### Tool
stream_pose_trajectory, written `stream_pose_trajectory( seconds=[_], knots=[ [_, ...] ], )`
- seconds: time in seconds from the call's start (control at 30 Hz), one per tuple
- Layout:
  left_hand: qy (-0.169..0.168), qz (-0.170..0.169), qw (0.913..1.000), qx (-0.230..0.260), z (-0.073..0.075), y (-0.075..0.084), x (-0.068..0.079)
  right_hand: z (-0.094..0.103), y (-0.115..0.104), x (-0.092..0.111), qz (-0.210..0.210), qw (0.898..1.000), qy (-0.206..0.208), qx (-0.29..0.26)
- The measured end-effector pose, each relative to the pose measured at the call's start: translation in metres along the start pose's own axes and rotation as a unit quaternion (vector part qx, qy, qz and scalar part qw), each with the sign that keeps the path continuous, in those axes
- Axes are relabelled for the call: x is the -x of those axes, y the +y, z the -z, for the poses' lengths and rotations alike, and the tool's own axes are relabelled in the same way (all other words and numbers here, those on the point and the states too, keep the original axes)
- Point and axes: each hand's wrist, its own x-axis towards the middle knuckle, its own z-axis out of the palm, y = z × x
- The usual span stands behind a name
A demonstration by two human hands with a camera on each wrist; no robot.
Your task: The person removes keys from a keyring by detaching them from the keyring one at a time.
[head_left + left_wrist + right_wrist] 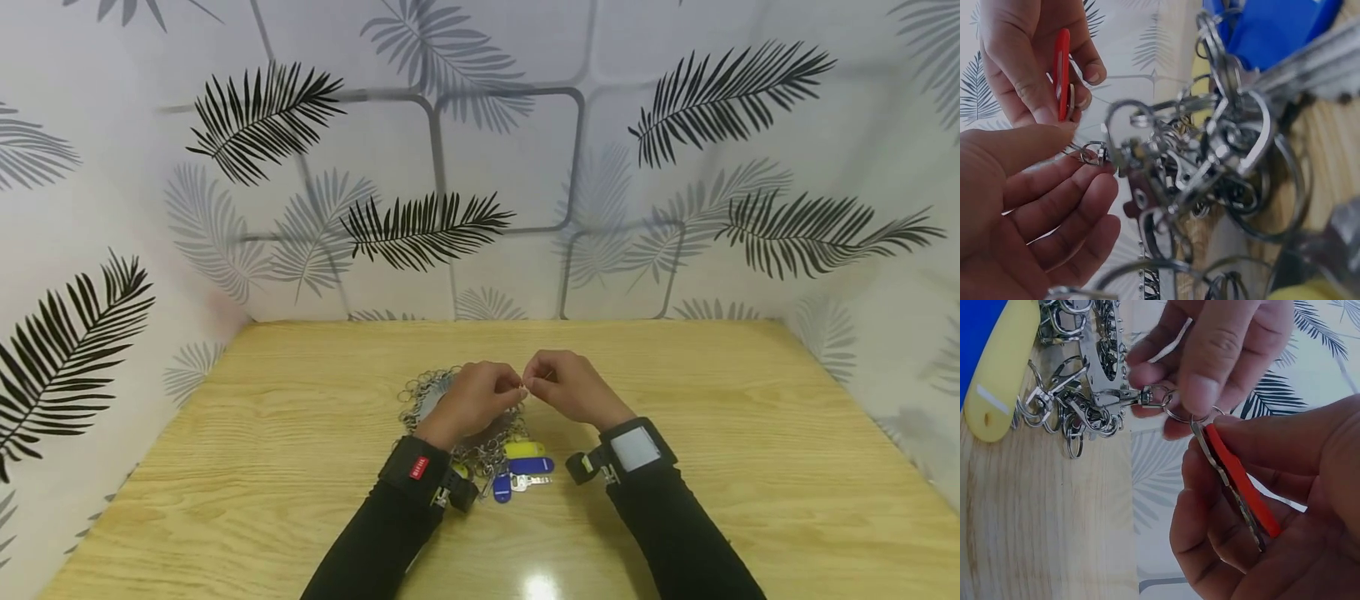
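Both hands meet over the table, just above a heap of metal rings and clasps. My left hand point(474, 400) pinches a small split ring point(1175, 412) between thumb and fingers. A silver swivel clasp point(1121, 397) hangs on that ring and reaches toward the heap. In my right hand point(576, 387), thumb and fingers grip a red key tag point(1244, 481) with a metal key point(1235, 497) lying alongside it. Tag and key meet the split ring right at the left fingertips. The left wrist view shows the red key tag point(1061, 74) edge-on.
A round metal rack point(431, 400) ringed with clasps point(412, 390) lies under the left hand. At its near side are a yellow tag point(525, 450), blue tags point(531, 466) and a silver key point(531, 482). Behind the wooden table point(300, 433) hangs a leaf-patterned curtain point(495, 283).
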Motion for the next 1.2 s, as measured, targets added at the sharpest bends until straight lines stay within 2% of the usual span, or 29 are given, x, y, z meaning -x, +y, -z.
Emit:
stream_pose_trajectory(
  seconds=[0.47,0.6,0.7,0.9,1.07,1.2],
  knots=[
    [0.015,-0.025,0.9994,0.018,0.003,-0.004,-0.003,0.000,-0.002,-0.001,-0.012,1.000,-0.011,-0.009],
    [0.002,-0.019,0.9993,0.031,0.004,-0.003,-0.002,0.000,0.001,-0.001,-0.021,1.000,0.003,0.010],
    [0.003,-0.025,0.9994,0.025,0.004,-0.002,-0.002,0.000,0.003,0.000,-0.019,1.000,0.013,-0.001],
    [0.067,-0.063,0.9958,0.002,0.005,-0.004,-0.005,0.002,0.002,0.000,0.010,0.998,0.000,-0.063],
    [0.094,-0.049,0.9944,0.005,0.010,0.000,-0.003,0.003,-0.001,0.000,0.016,0.999,-0.003,-0.050],
    [0.117,-0.037,0.9924,0.010,0.013,0.005,-0.002,0.002,-0.002,-0.001,0.003,0.999,0.009,-0.051]
  ],
)
